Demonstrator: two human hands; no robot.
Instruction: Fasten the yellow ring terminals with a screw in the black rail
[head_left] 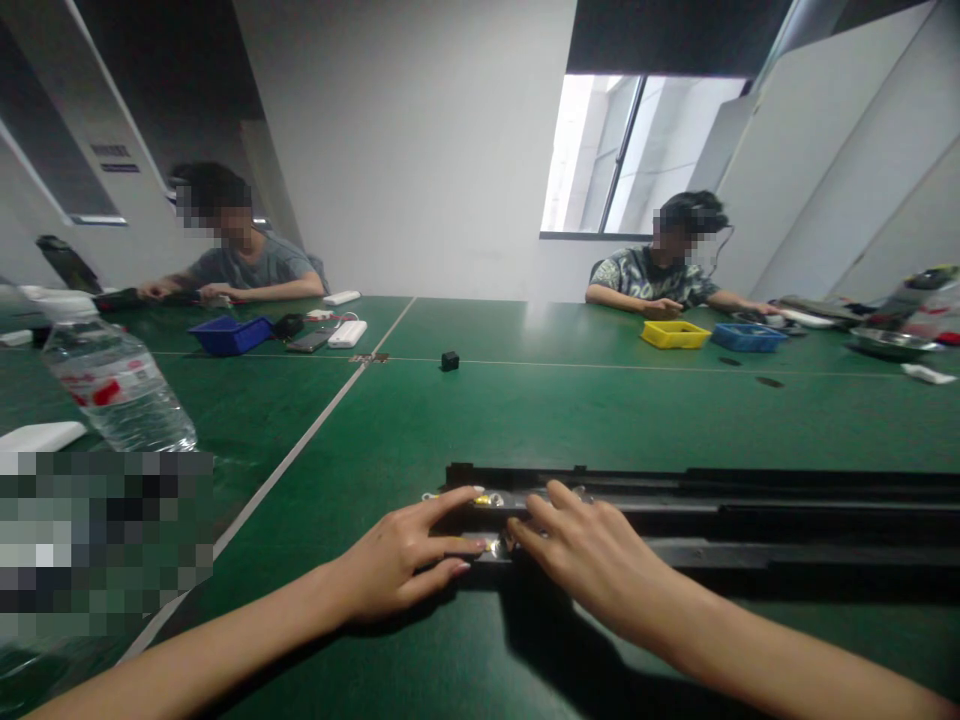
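Long black rails lie side by side across the table in front of me, their left ends under my hands. My left hand rests at those ends with fingers stretched and apart, touching the black surface. Over the rails just to its right, my right hand has its fingers bent downward; its fingertips are closed near a small shiny metal part. What they pinch, if anything, is hidden. A small yellow-and-silver metal fitting sits on the farther rail between the hands.
A clear water bottle stands left on the green table. Farther back are a blue bin, a small black block, a yellow tray and a light-blue tray. Two people sit across the table.
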